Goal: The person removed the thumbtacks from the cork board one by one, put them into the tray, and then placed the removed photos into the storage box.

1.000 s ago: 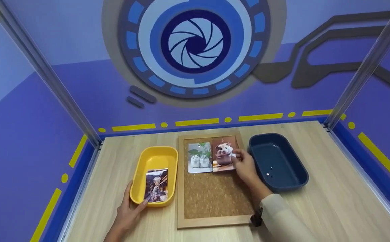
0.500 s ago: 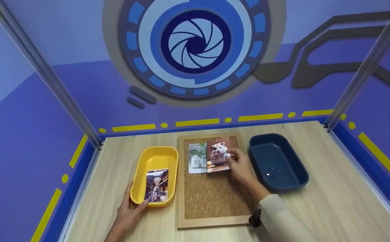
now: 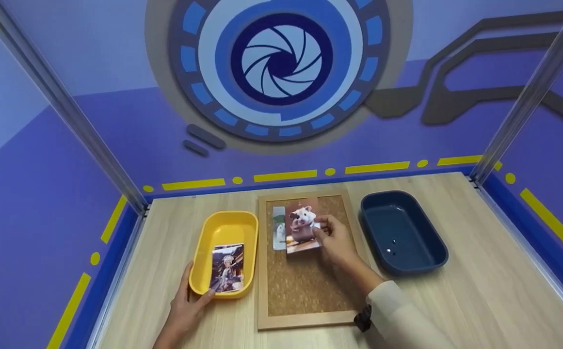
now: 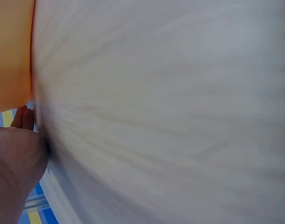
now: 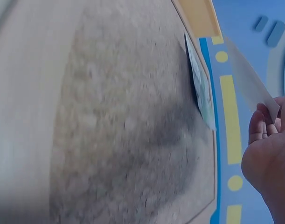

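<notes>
My right hand (image 3: 338,242) pinches the right edge of a hamster photo (image 3: 301,225), which shows one brown-and-white hamster. In the right wrist view this photo (image 5: 249,77) is raised off the cork board (image 3: 310,286). Behind it, partly covered, a photo of white hamsters (image 3: 279,232) lies on the upper left of the board. My left hand (image 3: 186,305) grips the near left corner of a yellow tray (image 3: 230,218), thumb over the rim. Inside the tray lies a photo of a person in a headdress (image 3: 228,267).
A dark blue tray (image 3: 407,223) stands right of the board, with a few small shiny pieces (image 3: 391,249) in it. Purple panels (image 3: 116,145) enclose the wooden table (image 3: 494,271) at the back and both sides.
My right hand has moved left with the hamster photo, which now covers more of the white hamsters photo. The left hand stays on the yellow tray.
</notes>
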`<state>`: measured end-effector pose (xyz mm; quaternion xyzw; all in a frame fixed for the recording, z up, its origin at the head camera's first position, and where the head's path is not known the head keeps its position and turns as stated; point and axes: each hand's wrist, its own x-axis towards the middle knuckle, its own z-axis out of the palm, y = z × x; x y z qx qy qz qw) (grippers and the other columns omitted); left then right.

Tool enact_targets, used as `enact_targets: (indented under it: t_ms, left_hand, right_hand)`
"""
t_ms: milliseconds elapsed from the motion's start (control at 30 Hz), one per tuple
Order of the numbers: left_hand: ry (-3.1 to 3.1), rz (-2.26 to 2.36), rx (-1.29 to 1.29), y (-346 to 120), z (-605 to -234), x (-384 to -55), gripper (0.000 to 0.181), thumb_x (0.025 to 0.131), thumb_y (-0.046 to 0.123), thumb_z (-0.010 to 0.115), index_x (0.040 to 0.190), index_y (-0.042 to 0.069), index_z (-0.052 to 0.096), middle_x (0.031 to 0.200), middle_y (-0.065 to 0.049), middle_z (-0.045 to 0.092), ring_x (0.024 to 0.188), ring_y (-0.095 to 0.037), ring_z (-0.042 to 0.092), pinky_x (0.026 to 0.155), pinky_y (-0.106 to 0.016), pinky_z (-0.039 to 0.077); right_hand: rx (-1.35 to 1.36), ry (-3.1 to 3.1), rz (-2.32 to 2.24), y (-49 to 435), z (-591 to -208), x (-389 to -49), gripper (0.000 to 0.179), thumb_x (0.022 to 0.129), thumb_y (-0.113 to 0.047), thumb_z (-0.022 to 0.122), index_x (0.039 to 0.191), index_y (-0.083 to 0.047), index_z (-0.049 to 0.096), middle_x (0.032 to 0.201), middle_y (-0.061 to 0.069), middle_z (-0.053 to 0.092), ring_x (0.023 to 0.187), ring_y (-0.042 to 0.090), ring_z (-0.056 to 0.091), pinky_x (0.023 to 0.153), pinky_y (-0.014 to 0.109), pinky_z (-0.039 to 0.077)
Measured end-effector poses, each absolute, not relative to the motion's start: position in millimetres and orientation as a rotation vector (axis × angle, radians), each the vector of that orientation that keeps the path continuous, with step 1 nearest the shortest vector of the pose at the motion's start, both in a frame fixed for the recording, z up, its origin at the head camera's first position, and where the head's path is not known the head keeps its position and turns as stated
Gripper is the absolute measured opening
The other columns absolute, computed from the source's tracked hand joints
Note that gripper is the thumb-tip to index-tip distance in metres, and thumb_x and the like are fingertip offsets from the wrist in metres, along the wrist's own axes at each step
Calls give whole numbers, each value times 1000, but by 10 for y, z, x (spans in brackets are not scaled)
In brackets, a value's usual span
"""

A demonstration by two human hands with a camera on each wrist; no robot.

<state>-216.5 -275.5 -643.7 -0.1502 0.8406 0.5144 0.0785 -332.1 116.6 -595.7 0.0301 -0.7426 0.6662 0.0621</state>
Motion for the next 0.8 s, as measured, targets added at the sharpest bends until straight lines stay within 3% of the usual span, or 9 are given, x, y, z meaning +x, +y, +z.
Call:
enact_targets:
  t_ms: [200, 500, 800]
  left_hand:
    - [2495, 1580, -455, -2750, -6421, -2177, 107, 81, 52, 77, 155, 50, -1, 171, -2, 2, 157, -33, 2, 126, -55, 10]
    - [2490, 1620, -435, -2771, -6418, -2144, 104, 84, 44, 76, 156, 50, 0, 170, -1, 1, 157, -34, 1, 126, -55, 8]
    - [2500, 1601, -447, -2757, -6440, -2152, 106, 83, 50, 76, 156, 48, 1, 170, -2, 2, 157, -35, 2, 126, -56, 10]
  right_hand:
    - [119, -2194, 2086, 1028, -5927, -3288, 21, 89, 4, 63, 110, 2, 64, 90, 14, 61, 75, 13, 53, 63, 20, 46]
    - [158, -2170, 2157, 769, -5862, -3196, 23, 87, 11, 61, 110, 11, 62, 92, 25, 61, 73, 12, 51, 62, 18, 44]
    - [222, -2211, 2198, 576, -5629, -2994, 25, 87, 10, 60, 112, 13, 60, 94, 26, 60, 78, 15, 52, 67, 18, 46]
